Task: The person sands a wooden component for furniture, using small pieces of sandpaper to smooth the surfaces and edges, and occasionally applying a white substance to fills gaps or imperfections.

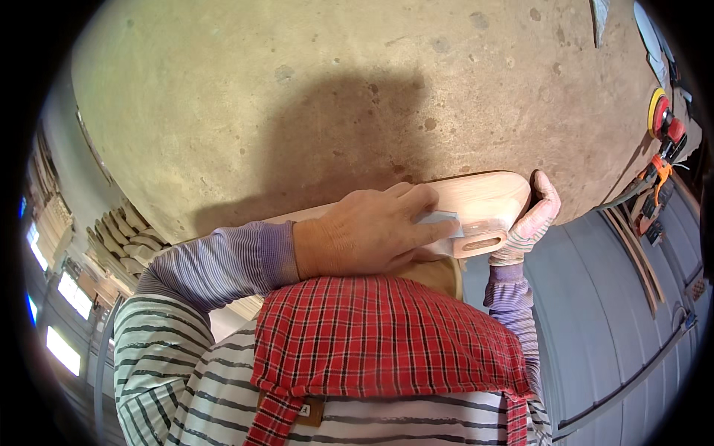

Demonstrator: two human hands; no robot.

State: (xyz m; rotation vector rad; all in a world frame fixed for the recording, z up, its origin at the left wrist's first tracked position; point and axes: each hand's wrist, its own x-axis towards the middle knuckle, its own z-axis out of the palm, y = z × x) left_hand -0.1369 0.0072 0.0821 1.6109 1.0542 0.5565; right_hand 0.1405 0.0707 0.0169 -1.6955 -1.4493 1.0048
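Observation:
A long, pale wooden part [487, 195] with a rounded right end lies along the near edge of the worktable, in front of my apron. At its near side a short stub [480, 244] shows an oblong slot. My bare left hand [372, 227] rests over the wood, fingers closed on a pale blue-grey sheet [445, 221] that looks like sandpaper, pressed beside the slotted stub. My right hand [537, 215], in a light glove with a striped cuff, curls around the rounded end and grips it. The left hand and forearm hide much of the wooden part.
The broad tan worktable [335, 44] has a spotted surface. At its right edge sit a red-and-yellow disc sander [658, 115] and an orange-handled tool [659, 169]. Several shaped wooden parts [123, 234] are stacked at left. Long wooden strips [636, 256] lie at lower right.

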